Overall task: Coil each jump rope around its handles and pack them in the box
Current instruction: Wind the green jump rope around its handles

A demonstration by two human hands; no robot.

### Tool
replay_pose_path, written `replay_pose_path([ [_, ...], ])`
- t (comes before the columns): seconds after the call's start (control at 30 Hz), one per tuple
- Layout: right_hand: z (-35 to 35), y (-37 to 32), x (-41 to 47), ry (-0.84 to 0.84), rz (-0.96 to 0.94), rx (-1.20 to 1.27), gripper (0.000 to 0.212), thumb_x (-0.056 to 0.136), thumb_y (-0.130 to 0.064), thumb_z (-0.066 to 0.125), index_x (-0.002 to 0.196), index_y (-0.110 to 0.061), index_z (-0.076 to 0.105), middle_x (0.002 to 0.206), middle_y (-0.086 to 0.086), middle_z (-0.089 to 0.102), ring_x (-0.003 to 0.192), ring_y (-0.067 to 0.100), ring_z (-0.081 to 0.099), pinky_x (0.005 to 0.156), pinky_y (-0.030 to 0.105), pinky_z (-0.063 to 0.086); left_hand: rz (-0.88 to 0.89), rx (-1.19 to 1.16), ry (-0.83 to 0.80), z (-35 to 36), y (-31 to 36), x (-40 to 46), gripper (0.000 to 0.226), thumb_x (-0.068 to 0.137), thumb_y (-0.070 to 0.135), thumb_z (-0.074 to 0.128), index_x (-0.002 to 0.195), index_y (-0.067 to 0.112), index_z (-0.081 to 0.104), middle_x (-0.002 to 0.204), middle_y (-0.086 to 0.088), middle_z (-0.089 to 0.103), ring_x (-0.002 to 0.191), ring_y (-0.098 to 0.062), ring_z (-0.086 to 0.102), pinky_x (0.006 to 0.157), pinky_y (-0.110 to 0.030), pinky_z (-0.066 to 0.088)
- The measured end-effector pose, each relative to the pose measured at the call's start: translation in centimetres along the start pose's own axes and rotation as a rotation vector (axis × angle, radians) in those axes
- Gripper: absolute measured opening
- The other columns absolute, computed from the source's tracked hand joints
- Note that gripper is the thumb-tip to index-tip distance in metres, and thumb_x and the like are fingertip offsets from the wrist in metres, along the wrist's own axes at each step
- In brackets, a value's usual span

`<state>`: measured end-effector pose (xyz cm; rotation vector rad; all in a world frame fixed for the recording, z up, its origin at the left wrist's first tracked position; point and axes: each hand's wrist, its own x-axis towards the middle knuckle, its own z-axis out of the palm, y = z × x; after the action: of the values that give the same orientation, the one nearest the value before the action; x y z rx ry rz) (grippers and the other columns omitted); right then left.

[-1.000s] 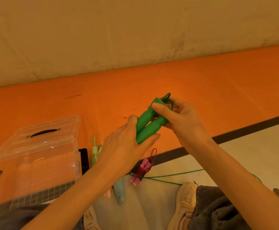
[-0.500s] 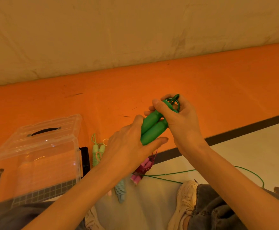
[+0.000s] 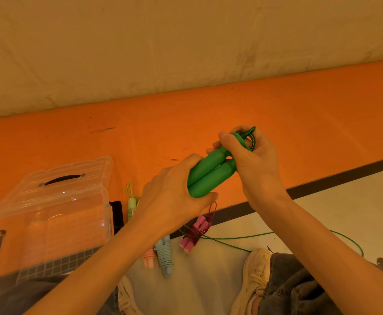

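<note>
Two green jump rope handles (image 3: 211,172) lie side by side in the air in front of me. My left hand (image 3: 174,196) grips their lower ends. My right hand (image 3: 252,160) holds their upper ends and pinches the thin green rope there. The loose green rope (image 3: 254,235) trails over the floor below. A clear plastic box (image 3: 49,214) with its lid tilted open stands at the left. Coiled ropes lie on the floor: a pink one (image 3: 194,233), a pale blue one (image 3: 165,255), a peach one (image 3: 148,260) and a light green one (image 3: 131,203).
An orange wall band (image 3: 299,123) runs behind the hands, with a dark baseboard (image 3: 333,180) under it. My shoes (image 3: 254,276) and dark trouser legs (image 3: 299,289) are at the bottom. A gridded mat (image 3: 49,267) lies under the box.
Both hands and the green handles have shifted slightly right and up. My right hand's fingers have worked further round the rope at the handles' top, and the loose rope on the floor has shifted.
</note>
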<state>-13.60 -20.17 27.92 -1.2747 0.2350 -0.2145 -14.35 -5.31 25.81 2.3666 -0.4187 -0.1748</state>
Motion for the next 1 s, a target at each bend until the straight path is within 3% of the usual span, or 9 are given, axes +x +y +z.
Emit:
replay_pose_path([
  [0.17,-0.1,0.0,0.3,0.028,-0.029,-0.001,0.013,0.090,-0.005,0.063,0.093,-0.006,0.051,0.072,0.012,0.065,0.068,0.027,0.070,0.062,0.028,0.055,0.038,0.172,0.084,0.5,0.5,-0.6,0.041,0.081,0.067,0.054,0.101,0.034,0.041,0.076,0.016,0.047,0.075,-0.010,0.054,0.061,-0.033,0.043],
  [0.27,-0.2,-0.2,0.3,0.033,-0.049,-0.008,0.013,0.090,-0.006,0.063,0.094,-0.005,0.051,0.073,0.012,0.065,0.069,0.027,0.070,0.062,0.027,0.054,0.051,0.109,0.054,0.2,0.4,-0.3,0.052,0.075,0.075,0.050,0.103,0.032,0.042,0.076,0.015,0.051,0.072,-0.010,0.054,0.061,-0.034,0.044],
  [0.4,-0.3,-0.3,0.3,0.041,-0.054,0.001,0.013,0.090,-0.006,0.063,0.094,-0.005,0.051,0.073,0.013,0.064,0.069,0.027,0.070,0.061,0.026,0.054,0.103,0.094,0.024,0.2,0.5,-0.2,0.053,0.079,0.071,0.049,0.111,0.030,0.045,0.078,0.017,0.049,0.074,-0.009,0.052,0.063,-0.034,0.043],
  [0.6,-0.9,-0.3,0.3,0.053,-0.048,-0.013,0.011,0.091,-0.008,0.061,0.094,-0.006,0.051,0.072,0.010,0.066,0.068,0.025,0.070,0.062,0.027,0.054,0.196,0.147,-0.021,0.4,0.4,-0.3,0.069,0.084,0.066,0.048,0.142,0.040,0.021,0.125,0.016,0.053,0.098,-0.009,0.058,0.070,-0.030,0.044],
  [0.67,-1.0,-0.3,0.3,0.057,-0.038,-0.011,0.011,0.091,-0.008,0.061,0.095,-0.006,0.051,0.074,0.011,0.066,0.068,0.024,0.069,0.062,0.027,0.054,0.220,0.150,-0.013,0.4,0.5,-0.3,0.070,0.087,0.065,0.046,0.146,0.039,0.019,0.130,0.014,0.053,0.100,-0.011,0.058,0.073,-0.030,0.044],
  [0.83,-0.8,-0.5,0.4,0.075,-0.030,0.003,0.010,0.091,-0.007,0.061,0.092,-0.006,0.052,0.072,0.011,0.065,0.066,0.023,0.069,0.061,0.026,0.054,0.231,0.159,0.078,1.1,0.5,-0.7,0.067,0.087,0.070,0.029,0.145,0.038,0.019,0.130,0.011,0.054,0.097,-0.014,0.062,0.072,-0.039,0.052],
  [1.0,-0.7,-0.3,0.3,0.084,-0.002,0.029,0.011,0.091,-0.007,0.062,0.094,-0.006,0.051,0.072,0.011,0.065,0.066,0.023,0.069,0.061,0.027,0.055,0.207,0.140,0.082,1.1,0.2,-0.2,0.065,0.087,0.070,0.037,0.143,0.038,0.030,0.121,0.014,0.058,0.094,-0.009,0.060,0.070,-0.036,0.050],
])
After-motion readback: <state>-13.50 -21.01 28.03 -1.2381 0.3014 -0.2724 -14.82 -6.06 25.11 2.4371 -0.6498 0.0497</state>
